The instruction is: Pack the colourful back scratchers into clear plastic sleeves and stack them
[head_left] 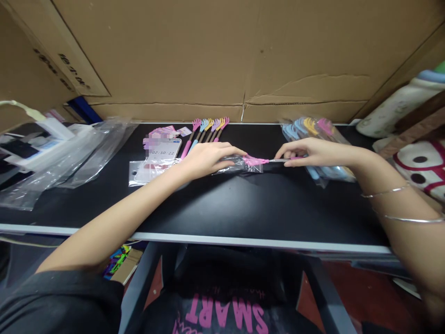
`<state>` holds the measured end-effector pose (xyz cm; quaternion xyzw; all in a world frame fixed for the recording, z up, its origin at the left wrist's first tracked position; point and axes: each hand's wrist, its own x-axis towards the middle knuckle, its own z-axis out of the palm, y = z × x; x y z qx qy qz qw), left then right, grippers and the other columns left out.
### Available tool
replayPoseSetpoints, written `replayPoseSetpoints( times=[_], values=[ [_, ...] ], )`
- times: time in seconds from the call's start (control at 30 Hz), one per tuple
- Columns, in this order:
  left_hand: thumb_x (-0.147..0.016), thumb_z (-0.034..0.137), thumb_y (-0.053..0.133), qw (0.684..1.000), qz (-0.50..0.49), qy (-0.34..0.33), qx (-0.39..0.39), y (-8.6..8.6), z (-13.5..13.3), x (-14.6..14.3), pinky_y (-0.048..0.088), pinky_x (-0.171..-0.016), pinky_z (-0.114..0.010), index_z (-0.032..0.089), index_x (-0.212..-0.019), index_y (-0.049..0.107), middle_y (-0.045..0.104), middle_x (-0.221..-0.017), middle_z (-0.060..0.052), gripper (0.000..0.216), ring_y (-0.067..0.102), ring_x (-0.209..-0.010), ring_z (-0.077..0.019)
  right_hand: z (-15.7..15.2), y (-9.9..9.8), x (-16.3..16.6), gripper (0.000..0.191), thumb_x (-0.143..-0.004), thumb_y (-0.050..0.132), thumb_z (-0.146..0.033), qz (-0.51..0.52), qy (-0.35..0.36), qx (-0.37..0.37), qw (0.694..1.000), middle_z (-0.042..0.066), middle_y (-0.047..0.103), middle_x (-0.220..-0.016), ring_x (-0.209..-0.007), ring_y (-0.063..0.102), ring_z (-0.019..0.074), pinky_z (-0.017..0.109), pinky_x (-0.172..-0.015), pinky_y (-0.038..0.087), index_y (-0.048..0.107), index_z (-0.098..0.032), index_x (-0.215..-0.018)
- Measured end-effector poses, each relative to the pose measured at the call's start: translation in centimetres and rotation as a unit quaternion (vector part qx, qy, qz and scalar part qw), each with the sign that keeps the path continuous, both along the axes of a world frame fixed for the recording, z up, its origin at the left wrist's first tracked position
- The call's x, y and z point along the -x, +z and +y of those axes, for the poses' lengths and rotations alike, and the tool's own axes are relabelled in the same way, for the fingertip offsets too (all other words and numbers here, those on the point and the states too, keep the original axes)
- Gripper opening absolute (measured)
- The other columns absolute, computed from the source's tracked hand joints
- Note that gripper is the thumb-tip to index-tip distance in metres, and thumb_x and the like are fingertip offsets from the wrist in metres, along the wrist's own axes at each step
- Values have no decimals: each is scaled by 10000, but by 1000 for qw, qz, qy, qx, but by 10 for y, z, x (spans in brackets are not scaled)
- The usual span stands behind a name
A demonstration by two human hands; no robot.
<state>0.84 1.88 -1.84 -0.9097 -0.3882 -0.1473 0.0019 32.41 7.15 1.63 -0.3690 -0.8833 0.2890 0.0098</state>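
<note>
A pink back scratcher (256, 161) lies level above the black table, its claw head at the mouth of a clear plastic sleeve (229, 168). My right hand (306, 153) is closed on the scratcher's handle end, thumb below and fingers curled. Spread over the sleeve, my left hand (211, 158) grips it near the scratcher's head, fingertips on the film. The sleeve's far end, with a hang hole, crosses a phone (167, 149) showing a timer. Behind my left hand, a row of several loose back scratchers (210, 130) in pink, blue, yellow and purple lies side by side.
At the right is a pile of bagged back scratchers (313, 127). Pink cards (162, 134) lie behind the phone. More clear sleeves (93, 153) and a white power strip (48, 144) are at left. A bottle (399, 106) stands right; cardboard (222, 55) walls the back.
</note>
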Motion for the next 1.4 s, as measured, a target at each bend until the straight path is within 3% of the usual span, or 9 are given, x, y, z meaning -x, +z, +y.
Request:
replayPoseSetpoints(
  times=[0.43, 0.67, 1.0, 1.4],
  values=[
    [-1026, 411, 402, 997, -39, -26, 57, -3, -2, -6, 445, -949, -243, 341, -1341, 567, 637, -1303, 10, 362, 610, -1169, -160, -10, -11, 21, 441, -813, 623, -583, 28, -6, -48, 998, 1, 554, -715, -670, 491, 143, 283, -635, 370, 716, -207, -1023],
    [-1021, 384, 414, 996, -58, -30, 66, -4, 0, -5, 447, -951, -251, 322, -1325, 577, 641, -1300, 11, 350, 608, -1171, -159, -11, -15, 26, 434, -819, 617, -564, 40, -9, -76, 996, -6, 535, -704, -653, 469, 133, 270, -621, 355, 719, -197, -1027],
    [-975, 369, 513, 996, -60, 29, 58, -4, 2, -1, 452, -837, -239, 296, -1316, 563, 669, -1281, 9, 352, 644, -1097, -172, -2, -7, 9, 454, -789, 654, -584, 30, -12, -45, 998, 28, 596, -754, -689, 513, 164, 304, -629, 388, 728, -205, -1028],
    [-988, 341, 488, 994, -80, 19, 77, -4, -2, -5, 449, -938, -260, 293, -1281, 581, 652, -1307, 23, 311, 617, -1176, -159, -8, -13, 22, 431, -808, 631, -539, 29, -4, -64, 998, 17, 582, -752, -687, 508, 150, 291, -659, 385, 718, -182, -1034]
  ],
)
